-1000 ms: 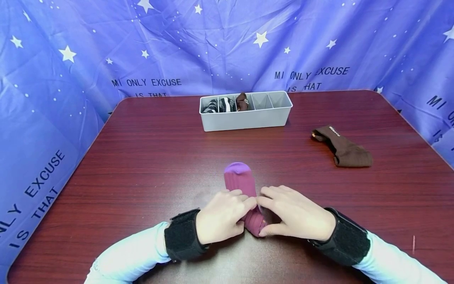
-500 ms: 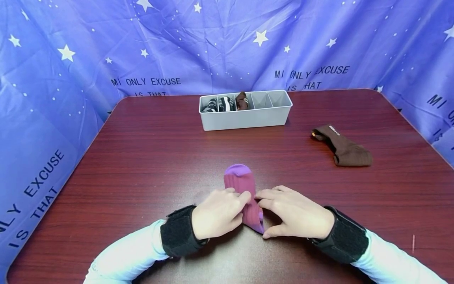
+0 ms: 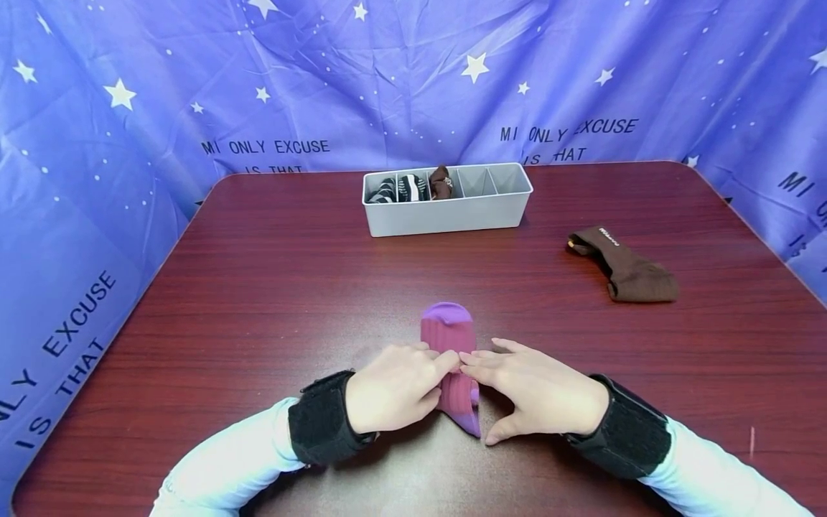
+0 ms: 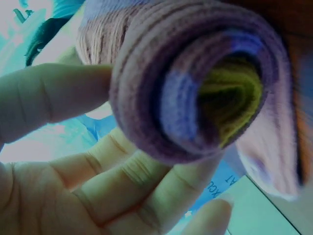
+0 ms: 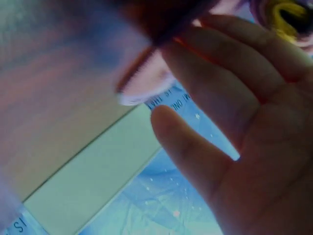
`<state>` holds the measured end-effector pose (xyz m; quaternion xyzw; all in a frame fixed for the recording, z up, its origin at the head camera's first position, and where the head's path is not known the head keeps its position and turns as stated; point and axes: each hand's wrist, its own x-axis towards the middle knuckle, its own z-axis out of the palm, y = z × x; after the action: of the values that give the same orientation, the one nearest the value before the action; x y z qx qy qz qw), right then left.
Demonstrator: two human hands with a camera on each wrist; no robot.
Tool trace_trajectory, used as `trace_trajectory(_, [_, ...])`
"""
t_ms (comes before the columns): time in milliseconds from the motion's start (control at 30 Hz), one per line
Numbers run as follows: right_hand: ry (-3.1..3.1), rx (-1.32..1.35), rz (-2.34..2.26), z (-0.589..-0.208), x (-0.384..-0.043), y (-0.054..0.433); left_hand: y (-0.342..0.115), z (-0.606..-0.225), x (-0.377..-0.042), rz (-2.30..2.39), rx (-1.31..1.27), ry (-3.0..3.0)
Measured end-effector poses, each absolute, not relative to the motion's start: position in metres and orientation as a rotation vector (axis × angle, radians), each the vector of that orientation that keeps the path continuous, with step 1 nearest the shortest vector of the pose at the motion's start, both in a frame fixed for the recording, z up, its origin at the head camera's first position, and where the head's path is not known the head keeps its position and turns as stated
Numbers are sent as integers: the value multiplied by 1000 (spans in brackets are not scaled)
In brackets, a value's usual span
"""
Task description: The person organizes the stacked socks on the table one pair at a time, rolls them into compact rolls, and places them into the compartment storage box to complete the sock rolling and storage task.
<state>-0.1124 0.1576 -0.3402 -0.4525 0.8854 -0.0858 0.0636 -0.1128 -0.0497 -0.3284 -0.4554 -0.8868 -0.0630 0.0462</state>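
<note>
A mauve sock (image 3: pixel 447 336) with a purple toe lies on the table in front of me, its toe pointing away. Part of it is rolled up, and the left wrist view shows the coil (image 4: pixel 134 93) end-on, with yellow fabric in its centre. My left hand (image 3: pixel 395 388) holds this roll, thumb on one side and curled fingers on the other. From the right, my right hand (image 3: pixel 539 389) reaches to the sock with fingers nearly straight, fingertips right at its edge. Its thumb is spread away, near the sock's close end.
At the back of the table (image 3: pixel 291 251) stands a grey divided box (image 3: pixel 446 220). Its three left compartments hold two black-and-white striped bundles (image 3: pixel 412 189) and a brown one (image 3: pixel 441 184). A brown sock (image 3: pixel 639 276) lies flat at the right. A starry blue curtain (image 3: pixel 388 86) hangs behind.
The sock's toe has shifted to the right and slightly nearer. My left hand has moved a little left, and my right thumb has come off the sock's near end.
</note>
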Motion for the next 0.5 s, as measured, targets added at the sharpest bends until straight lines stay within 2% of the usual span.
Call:
trace_trajectory(333, [2783,-1401,-290,-341,-116,153,-48,-337,-120,-226,-1309,-2802])
trace_trajectory(500, [2833,-1329,-365,-343,-113,150,-46,-339,-122,-235,-1212,-2765])
